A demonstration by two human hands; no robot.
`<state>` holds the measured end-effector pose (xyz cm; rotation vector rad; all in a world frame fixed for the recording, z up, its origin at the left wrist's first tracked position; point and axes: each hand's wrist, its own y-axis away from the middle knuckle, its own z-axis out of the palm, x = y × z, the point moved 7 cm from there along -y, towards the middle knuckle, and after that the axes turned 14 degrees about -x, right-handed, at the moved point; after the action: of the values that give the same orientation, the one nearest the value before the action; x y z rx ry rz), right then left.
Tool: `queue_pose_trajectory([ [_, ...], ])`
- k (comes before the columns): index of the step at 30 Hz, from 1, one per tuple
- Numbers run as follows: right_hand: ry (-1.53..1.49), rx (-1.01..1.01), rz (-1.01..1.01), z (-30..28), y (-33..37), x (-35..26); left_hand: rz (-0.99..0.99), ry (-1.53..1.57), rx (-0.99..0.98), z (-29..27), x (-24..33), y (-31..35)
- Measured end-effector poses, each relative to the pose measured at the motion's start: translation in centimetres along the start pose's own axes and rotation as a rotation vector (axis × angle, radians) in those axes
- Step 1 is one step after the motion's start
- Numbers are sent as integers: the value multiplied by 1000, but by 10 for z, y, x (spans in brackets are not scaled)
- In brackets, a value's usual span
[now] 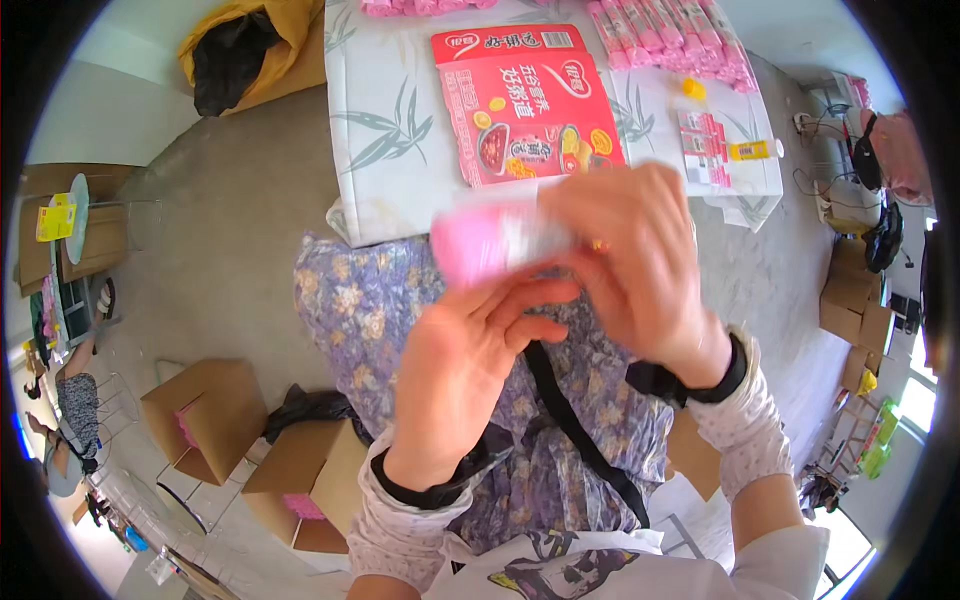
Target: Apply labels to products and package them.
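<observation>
Leafy tablecloth, one red card sheet on it. Your one pink packet is up just your side of that card; I'd guess light, softish, slippery wrapper, so hold it round the middle. Your right hand has fingers closed on its right end; your left hand is half-open beside it, can't tell if touching. Right of the card: one yellow-labelled bottle, one pink pile, too crowded to count.
</observation>
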<state>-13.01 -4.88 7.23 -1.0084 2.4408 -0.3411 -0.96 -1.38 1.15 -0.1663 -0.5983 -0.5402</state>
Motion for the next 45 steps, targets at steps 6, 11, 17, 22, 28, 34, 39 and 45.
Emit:
queue_pose_trajectory([
  [6,150,106,-59,-13,54,-83,-18,85,2,18,3,62],
  [11,182,132,-25,-9,80,-113,-251,-316,245,27,1,83],
  [17,-235,183,241,-21,115,-101,-269,-518,369,24,1,103],
  [22,-926,199,712,-12,131,-77,-227,-548,279,39,-1,100],
  [28,-1861,115,959,34,134,-87,-219,-775,231,53,-6,93],
  [34,-1972,299,944,36,132,-82,-219,-871,182,55,-6,86],
  [39,-1855,414,989,36,135,-77,-313,-566,148,46,-20,82],
  [45,-1943,449,1032,37,133,-80,-316,-394,27,47,-22,85],
])
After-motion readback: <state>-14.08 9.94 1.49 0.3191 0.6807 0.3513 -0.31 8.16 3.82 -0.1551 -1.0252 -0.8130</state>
